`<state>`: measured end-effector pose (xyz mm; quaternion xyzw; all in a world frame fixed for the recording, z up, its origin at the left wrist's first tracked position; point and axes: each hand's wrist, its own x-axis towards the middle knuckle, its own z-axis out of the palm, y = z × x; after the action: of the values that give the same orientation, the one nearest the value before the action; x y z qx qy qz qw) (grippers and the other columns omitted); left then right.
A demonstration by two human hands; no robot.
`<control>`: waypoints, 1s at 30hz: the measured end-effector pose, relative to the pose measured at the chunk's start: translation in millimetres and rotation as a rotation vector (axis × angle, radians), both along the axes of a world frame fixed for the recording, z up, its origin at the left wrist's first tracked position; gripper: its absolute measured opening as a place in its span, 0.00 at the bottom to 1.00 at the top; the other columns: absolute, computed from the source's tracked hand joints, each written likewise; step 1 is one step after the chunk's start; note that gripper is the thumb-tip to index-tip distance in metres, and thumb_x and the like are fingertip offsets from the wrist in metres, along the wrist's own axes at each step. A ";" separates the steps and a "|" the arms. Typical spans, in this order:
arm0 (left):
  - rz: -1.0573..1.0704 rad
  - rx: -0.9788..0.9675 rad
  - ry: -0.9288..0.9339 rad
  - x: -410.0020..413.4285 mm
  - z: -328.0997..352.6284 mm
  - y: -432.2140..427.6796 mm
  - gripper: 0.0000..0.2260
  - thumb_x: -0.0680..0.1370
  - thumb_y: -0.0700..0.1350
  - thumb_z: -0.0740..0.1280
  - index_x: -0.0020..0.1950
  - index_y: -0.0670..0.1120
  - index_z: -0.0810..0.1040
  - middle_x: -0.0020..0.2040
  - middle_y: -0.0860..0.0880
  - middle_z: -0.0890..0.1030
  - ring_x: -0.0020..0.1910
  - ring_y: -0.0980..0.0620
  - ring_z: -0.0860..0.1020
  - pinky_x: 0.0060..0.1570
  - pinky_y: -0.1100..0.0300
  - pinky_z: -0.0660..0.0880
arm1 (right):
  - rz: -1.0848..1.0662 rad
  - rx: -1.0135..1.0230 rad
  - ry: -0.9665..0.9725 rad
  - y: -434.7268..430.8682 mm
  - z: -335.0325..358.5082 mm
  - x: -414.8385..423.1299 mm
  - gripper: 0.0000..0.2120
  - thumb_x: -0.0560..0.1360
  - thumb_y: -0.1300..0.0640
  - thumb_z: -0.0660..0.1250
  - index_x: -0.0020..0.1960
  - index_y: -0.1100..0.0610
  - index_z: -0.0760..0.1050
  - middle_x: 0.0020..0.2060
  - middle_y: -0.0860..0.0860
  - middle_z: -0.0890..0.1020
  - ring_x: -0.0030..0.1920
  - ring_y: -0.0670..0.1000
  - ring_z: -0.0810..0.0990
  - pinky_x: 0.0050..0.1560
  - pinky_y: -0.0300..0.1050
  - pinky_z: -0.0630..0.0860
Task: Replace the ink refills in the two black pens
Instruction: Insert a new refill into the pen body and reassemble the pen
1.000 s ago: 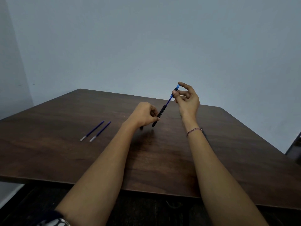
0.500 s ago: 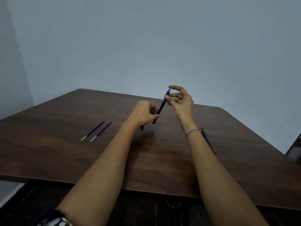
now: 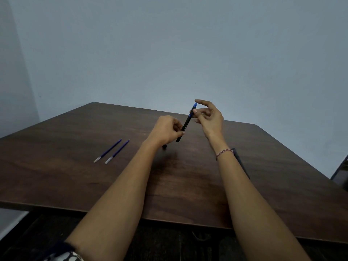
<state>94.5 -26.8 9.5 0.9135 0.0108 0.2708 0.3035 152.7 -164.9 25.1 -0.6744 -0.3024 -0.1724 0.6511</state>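
A black pen barrel [image 3: 185, 125] stands tilted above the middle of the brown table [image 3: 75, 176]. My left hand [image 3: 166, 131] grips its lower part. A blue tip piece [image 3: 193, 108] sits at the barrel's upper end, and my right hand [image 3: 208, 117] pinches it between thumb and fingers. Two blue refills [image 3: 113, 151] lie side by side on the table to the left. A second black pen [image 3: 242, 163] lies on the table, mostly hidden behind my right forearm. A small dark piece [image 3: 164, 146] lies under my left wrist.
A plain pale wall rises behind the table. The table's near edge runs across the bottom, with dark floor below. A dark object [image 3: 340, 172] shows at the right edge.
The blue refill that stuck far out of the barrel has gone down into it. My right hand has moved left toward my left hand, and now holds the blue tip at the barrel's end.
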 end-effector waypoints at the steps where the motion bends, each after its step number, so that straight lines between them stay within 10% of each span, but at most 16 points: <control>1: 0.001 -0.001 -0.002 0.1 0.1 -0.1 0.10 0.71 0.44 0.74 0.50 0.42 0.82 0.43 0.46 0.84 0.39 0.55 0.79 0.46 0.63 0.76 | 0.006 0.018 0.006 0.2 0.1 -0.4 0.12 0.78 0.63 0.63 0.55 0.48 0.77 0.43 0.51 0.83 0.46 0.47 0.84 0.41 0.35 0.79; 12: -0.008 0.002 -0.006 -0.3 1.0 -1.5 0.09 0.71 0.44 0.74 0.49 0.42 0.83 0.42 0.46 0.84 0.39 0.54 0.80 0.46 0.61 0.77 | 0.163 0.039 0.084 0.3 2.9 -7.8 0.16 0.80 0.63 0.59 0.67 0.55 0.70 0.47 0.54 0.84 0.52 0.49 0.82 0.53 0.40 0.79; 20: -0.028 -0.008 0.026 -0.4 1.9 -2.9 0.09 0.70 0.44 0.74 0.48 0.42 0.82 0.41 0.47 0.84 0.38 0.55 0.79 0.43 0.64 0.75 | 0.118 0.033 0.113 1.3 3.9 -6.6 0.15 0.73 0.64 0.70 0.60 0.59 0.76 0.41 0.54 0.80 0.46 0.50 0.80 0.49 0.41 0.80; 30: -0.030 -0.053 0.067 -0.5 -0.9 0.2 0.06 0.69 0.45 0.75 0.40 0.47 0.79 0.32 0.55 0.78 0.32 0.62 0.76 0.32 0.72 0.68 | 0.175 -0.027 0.168 4.8 2.0 -8.1 0.13 0.81 0.61 0.58 0.62 0.63 0.75 0.51 0.59 0.82 0.46 0.44 0.79 0.41 0.31 0.77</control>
<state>94.0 -26.6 8.6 0.9137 0.0144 0.2352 0.3311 144.6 -160.1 27.1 -0.6663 -0.3067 -0.0540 0.6775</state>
